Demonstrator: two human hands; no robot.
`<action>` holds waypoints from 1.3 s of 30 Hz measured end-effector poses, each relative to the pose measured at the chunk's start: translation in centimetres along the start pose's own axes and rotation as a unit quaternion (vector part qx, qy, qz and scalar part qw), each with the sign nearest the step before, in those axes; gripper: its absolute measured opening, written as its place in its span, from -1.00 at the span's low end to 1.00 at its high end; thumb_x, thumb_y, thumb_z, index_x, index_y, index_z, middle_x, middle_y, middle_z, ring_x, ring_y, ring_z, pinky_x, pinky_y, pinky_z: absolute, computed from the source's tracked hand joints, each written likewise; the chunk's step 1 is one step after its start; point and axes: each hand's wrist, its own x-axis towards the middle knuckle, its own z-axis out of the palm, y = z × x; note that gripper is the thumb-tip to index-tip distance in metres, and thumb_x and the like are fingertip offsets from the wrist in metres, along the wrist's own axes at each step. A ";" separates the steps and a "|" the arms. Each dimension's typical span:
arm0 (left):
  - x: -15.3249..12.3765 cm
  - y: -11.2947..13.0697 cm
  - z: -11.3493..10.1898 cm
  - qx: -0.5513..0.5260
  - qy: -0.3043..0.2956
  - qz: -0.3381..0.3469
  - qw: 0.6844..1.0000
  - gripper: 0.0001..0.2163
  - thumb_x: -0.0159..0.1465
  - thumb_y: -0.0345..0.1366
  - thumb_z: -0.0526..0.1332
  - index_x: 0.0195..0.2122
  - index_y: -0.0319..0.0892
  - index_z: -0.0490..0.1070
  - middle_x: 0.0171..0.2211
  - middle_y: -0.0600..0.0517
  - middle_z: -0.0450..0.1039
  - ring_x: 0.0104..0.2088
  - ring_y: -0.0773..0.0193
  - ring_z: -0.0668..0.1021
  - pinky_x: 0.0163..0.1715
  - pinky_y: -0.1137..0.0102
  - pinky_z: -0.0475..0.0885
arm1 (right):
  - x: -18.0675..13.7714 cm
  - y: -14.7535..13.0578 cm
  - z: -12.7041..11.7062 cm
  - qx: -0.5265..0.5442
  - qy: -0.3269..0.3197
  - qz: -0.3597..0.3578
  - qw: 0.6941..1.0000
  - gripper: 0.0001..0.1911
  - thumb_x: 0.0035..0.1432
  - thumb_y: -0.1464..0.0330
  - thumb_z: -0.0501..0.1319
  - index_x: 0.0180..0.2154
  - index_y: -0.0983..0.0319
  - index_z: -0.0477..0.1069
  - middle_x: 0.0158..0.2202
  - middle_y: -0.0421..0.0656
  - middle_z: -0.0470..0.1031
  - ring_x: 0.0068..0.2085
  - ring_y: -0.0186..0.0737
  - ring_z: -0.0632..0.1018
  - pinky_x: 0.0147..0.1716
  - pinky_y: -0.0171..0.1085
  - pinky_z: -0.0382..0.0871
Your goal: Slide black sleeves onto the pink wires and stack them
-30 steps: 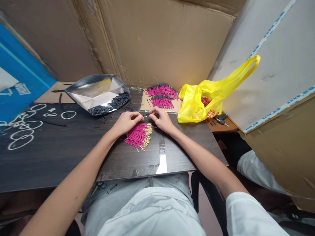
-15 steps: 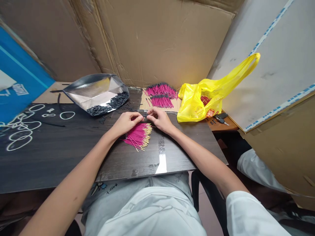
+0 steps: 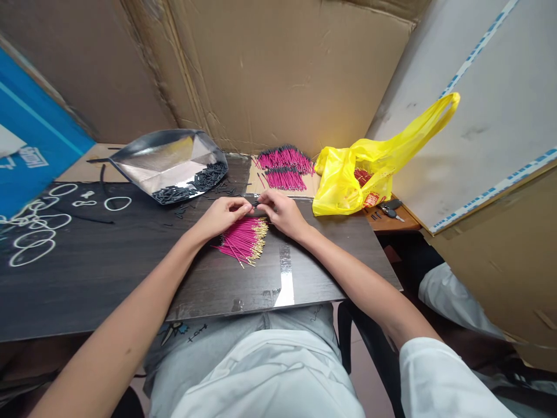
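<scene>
My left hand [image 3: 223,215] and my right hand [image 3: 281,211] meet fingertip to fingertip over a dark wooden board [image 3: 304,273]. Both pinch a thin pink wire with a small black piece [image 3: 255,204] between them. Just below my hands lies a loose pile of pink wires with gold tips [image 3: 245,241]. Behind my hands, a second stack of pink wires with black ends [image 3: 285,168] rests on cardboard.
A silver foil bag [image 3: 167,162] spilling small black pieces [image 3: 191,184] lies at the back left. A yellow plastic bag [image 3: 361,177] sits at the right, keys [image 3: 389,212] beside it. White loops [image 3: 37,223] are scattered at left. Cardboard walls enclose the table.
My hands have stayed pinched together over the pile. The view has shifted slightly; nothing else has visibly moved.
</scene>
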 end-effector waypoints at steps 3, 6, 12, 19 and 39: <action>0.0 0.0 -0.1 -0.024 -0.012 -0.005 1.000 -0.62 0.27 0.03 0.21 -0.41 -0.22 0.51 -0.57 0.11 0.28 -0.51 0.32 0.28 -0.46 0.42 0.18 | 0.0 0.2 0.3 0.038 0.001 0.034 0.999 -0.91 0.32 0.32 0.25 -0.18 0.18 0.40 -0.28 -0.18 0.54 -0.23 -0.22 0.54 -0.12 -0.21 0.41; 0.0 0.0 0.0 -0.009 -0.008 -0.002 1.000 -0.62 0.26 0.03 0.22 -0.43 -0.22 0.50 -0.53 0.08 0.32 -0.48 0.30 0.32 -0.44 0.41 0.21 | -0.1 0.7 0.5 0.092 0.009 0.056 0.994 -0.85 0.28 0.28 0.29 -0.17 0.19 0.40 -0.32 -0.21 0.55 -0.29 -0.25 0.55 -0.18 -0.24 0.40; 0.1 0.1 0.1 -0.041 -0.014 -0.011 0.999 -0.61 0.27 0.06 0.22 -0.40 -0.22 0.48 -0.56 0.11 0.25 -0.51 0.33 0.28 -0.49 0.43 0.15 | 0.2 1.5 1.0 0.223 0.021 0.105 0.969 -0.75 0.19 0.21 0.36 -0.21 0.21 0.41 -0.34 -0.21 0.55 -0.32 -0.29 0.56 -0.28 -0.29 0.43; 0.0 0.2 0.3 -0.077 0.004 -0.023 0.997 -0.59 0.26 0.07 0.25 -0.48 -0.20 0.40 -0.58 0.12 0.19 -0.54 0.37 0.22 -0.55 0.44 0.07 | 0.5 1.5 1.5 0.319 0.010 0.166 0.933 -0.69 0.20 0.14 0.36 -0.19 0.20 0.41 -0.35 -0.17 0.57 -0.29 -0.29 0.60 -0.37 -0.35 0.47; 0.1 0.0 0.2 -0.064 0.000 -0.027 0.998 -0.58 0.25 0.11 0.24 -0.46 -0.19 0.40 -0.56 0.10 0.29 -0.55 0.36 0.25 -0.52 0.42 0.10 | 0.2 1.2 1.2 0.267 -0.031 0.162 0.949 -0.65 0.27 0.04 0.26 -0.25 0.21 0.40 -0.34 -0.19 0.55 -0.40 -0.36 0.47 -0.53 -0.41 0.28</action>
